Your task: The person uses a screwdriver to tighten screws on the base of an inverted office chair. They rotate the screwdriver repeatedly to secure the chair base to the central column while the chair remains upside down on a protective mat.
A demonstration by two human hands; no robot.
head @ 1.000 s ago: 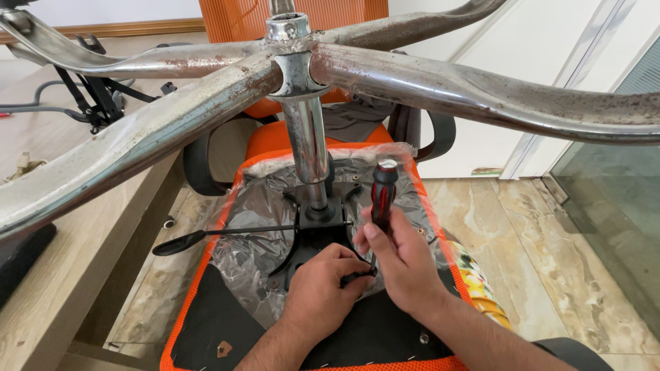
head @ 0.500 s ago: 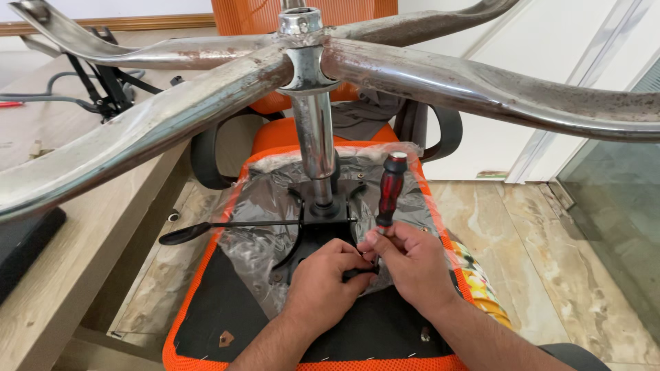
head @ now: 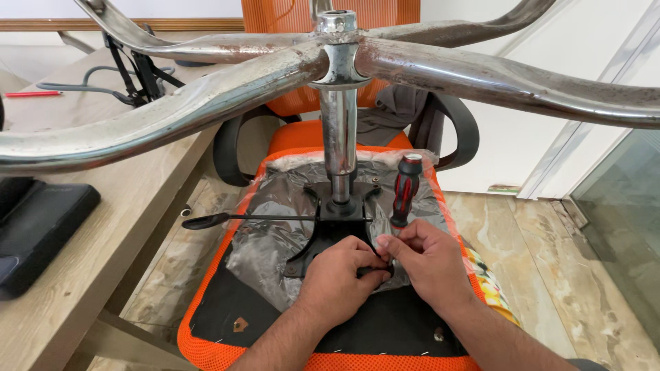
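Fingers of the right hand are curled together and pinched around the lower shaft of a red-and-black screwdriver, which stands nearly upright with its handle rising toward 12 o'clock from the hand. The tip is hidden behind the knuckles, so what it bears on cannot be told. Just beside it, at 9 o'clock, the left hand is folded down with its fingers bent and pressed onto the rear edge of the black metal mounting plate; the two hands touch at the fingertips.

In the head view the plate lies at the centre of an upturned orange chair seat, whose underside is covered with crinkled clear plastic wrap and black fabric. From the plate a chrome gas column rises toward 12 o'clock to the hub of the rusty chrome star base, whose legs spread across the top of the view. A black adjustment lever runs out from the plate toward 9 o'clock. At 9 o'clock of the seat stands a wooden counter carrying a black flat case and, far back, a red pen.
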